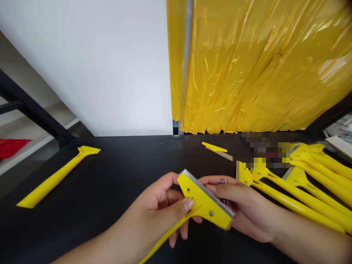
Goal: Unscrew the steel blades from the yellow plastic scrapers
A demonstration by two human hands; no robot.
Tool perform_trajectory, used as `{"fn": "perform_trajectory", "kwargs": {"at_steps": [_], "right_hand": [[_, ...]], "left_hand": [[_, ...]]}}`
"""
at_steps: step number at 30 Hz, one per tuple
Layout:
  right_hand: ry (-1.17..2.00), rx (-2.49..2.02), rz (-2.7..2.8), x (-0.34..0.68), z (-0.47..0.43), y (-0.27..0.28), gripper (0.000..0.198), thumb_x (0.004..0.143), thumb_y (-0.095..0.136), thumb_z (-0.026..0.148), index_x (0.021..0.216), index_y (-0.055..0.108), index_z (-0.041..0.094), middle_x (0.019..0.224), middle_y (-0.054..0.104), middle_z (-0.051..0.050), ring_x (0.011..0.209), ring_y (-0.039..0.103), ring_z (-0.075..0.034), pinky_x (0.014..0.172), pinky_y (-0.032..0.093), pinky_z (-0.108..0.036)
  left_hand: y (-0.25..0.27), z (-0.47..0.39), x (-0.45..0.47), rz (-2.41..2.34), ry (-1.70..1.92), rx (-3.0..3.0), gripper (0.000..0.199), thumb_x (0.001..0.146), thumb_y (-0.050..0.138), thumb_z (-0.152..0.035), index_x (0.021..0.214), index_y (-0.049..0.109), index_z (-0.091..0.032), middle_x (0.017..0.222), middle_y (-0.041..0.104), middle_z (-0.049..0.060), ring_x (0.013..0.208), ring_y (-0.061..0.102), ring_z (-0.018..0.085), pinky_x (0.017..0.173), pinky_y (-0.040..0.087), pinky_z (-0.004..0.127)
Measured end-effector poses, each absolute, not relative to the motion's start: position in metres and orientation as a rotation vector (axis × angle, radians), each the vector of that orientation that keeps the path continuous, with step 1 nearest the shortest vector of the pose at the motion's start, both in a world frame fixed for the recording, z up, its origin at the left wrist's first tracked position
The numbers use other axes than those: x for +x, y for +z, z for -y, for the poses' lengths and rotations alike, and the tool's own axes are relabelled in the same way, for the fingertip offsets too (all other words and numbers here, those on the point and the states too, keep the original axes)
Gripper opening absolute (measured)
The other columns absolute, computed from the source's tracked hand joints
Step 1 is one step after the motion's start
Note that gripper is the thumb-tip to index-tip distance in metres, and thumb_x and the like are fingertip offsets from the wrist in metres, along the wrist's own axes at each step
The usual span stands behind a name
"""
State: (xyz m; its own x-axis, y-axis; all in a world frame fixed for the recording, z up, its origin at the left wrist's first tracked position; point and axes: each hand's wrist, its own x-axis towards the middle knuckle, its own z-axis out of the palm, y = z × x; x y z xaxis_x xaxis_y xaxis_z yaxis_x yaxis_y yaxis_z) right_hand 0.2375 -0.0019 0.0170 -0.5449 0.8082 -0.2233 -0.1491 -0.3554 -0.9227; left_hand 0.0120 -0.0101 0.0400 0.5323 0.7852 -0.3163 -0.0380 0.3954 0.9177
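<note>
We have the yellow scraper [202, 203] over the counter [110, 179], low in the middle of the view, its head tilted so that the metal edge [222, 206] slopes from eleven o'clock down to four. The left grip [158, 216] holds it at the neck, thumb on the flat face and fingers behind. The right grip [244, 200] sits at three o'clock, fingers bent and narrow along the metal edge, though we cannot tell whether they clamp anything. A screw head [211, 213] shows toward five, an open hole [188, 189] toward ten. Outward from that head, we find a small yellow plate [214, 147] at twelve with a brownish strip [225, 156] beside it, a cluster of yellow scrapers [302, 178] toward three, and a lone yellow scraper handle [56, 178] near nine. Beyond, a white panel [115, 66] stands at eleven and yellow plastic film [242, 73] at one.
</note>
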Motion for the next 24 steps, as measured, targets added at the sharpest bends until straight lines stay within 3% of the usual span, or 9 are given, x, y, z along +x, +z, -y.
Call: {"fn": "perform_trajectory", "kwargs": {"at_steps": [6, 10, 14, 19, 22, 24], "right_hand": [[2.113, -0.897, 1.055, 0.239, 0.002, 0.009, 0.035, 0.093, 0.073, 0.045, 0.117, 0.074, 0.019, 0.08, 0.064, -0.002, 0.055, 0.042, -0.008, 0.052, 0.031, -0.023], [2.169, -0.863, 0.995, 0.24, 0.002, 0.007, 0.032, 0.092, 0.075, 0.043, 0.115, 0.073, 0.02, 0.068, 0.048, 0.005, 0.053, 0.03, -0.007, 0.049, 0.023, -0.022], [2.181, -0.824, 0.985, 0.239, 0.0, 0.009, 0.026, 0.098, 0.067, 0.043, 0.109, 0.069, 0.019, 0.064, 0.038, 0.007, 0.052, 0.021, -0.007, 0.05, 0.019, -0.023], [1.89, -0.863, 1.061, 0.241, -0.007, 0.007, 0.027, 0.102, 0.057, 0.047, 0.113, 0.059, 0.023, 0.08, 0.038, 0.004, 0.062, 0.032, -0.011, 0.054, 0.03, -0.024], [1.62, -0.94, 1.205, 0.245, -0.011, 0.007, 0.027, 0.106, 0.05, 0.047, 0.119, 0.059, 0.025, 0.092, 0.045, -0.001, 0.076, 0.045, -0.015, 0.067, 0.045, -0.029], [1.422, -1.018, 1.359, 0.25, -0.012, 0.01, 0.026, 0.108, 0.051, 0.046, 0.119, 0.063, 0.026, 0.097, 0.052, -0.002, 0.084, 0.051, -0.017, 0.076, 0.048, -0.032]], "left_hand": [[0.039, 0.009, 0.012, -0.876, 0.625, 1.046, 0.033, 0.097, 0.074, -0.041, 0.12, 0.057, -0.023, 0.089, 0.076, 0.004, 0.059, 0.066, 0.011, 0.046, 0.047, 0.015], [0.039, 0.01, 0.012, -0.861, 0.687, 1.018, 0.023, 0.096, 0.076, -0.037, 0.108, 0.064, -0.023, 0.1, 0.074, 0.005, 0.067, 0.071, 0.014, 0.047, 0.049, 0.017], [0.042, 0.01, 0.01, -0.903, 0.722, 0.927, 0.018, 0.096, 0.076, -0.035, 0.1, 0.068, -0.02, 0.092, 0.074, 0.004, 0.066, 0.067, 0.013, 0.052, 0.053, 0.019], [0.043, -0.001, 0.003, -1.014, 0.838, 0.88, 0.019, 0.097, 0.075, -0.037, 0.104, 0.07, -0.021, 0.085, 0.074, 0.004, 0.07, 0.065, 0.014, 0.057, 0.055, 0.021], [0.042, -0.012, -0.002, -1.097, 0.936, 0.888, 0.021, 0.098, 0.074, -0.042, 0.098, 0.067, -0.022, 0.083, 0.075, 0.003, 0.07, 0.065, 0.014, 0.058, 0.055, 0.021], [0.042, -0.018, -0.005, -1.119, 0.981, 0.91, 0.021, 0.098, 0.073, -0.043, 0.096, 0.067, -0.023, 0.083, 0.076, 0.003, 0.073, 0.067, 0.016, 0.058, 0.056, 0.021]]}}
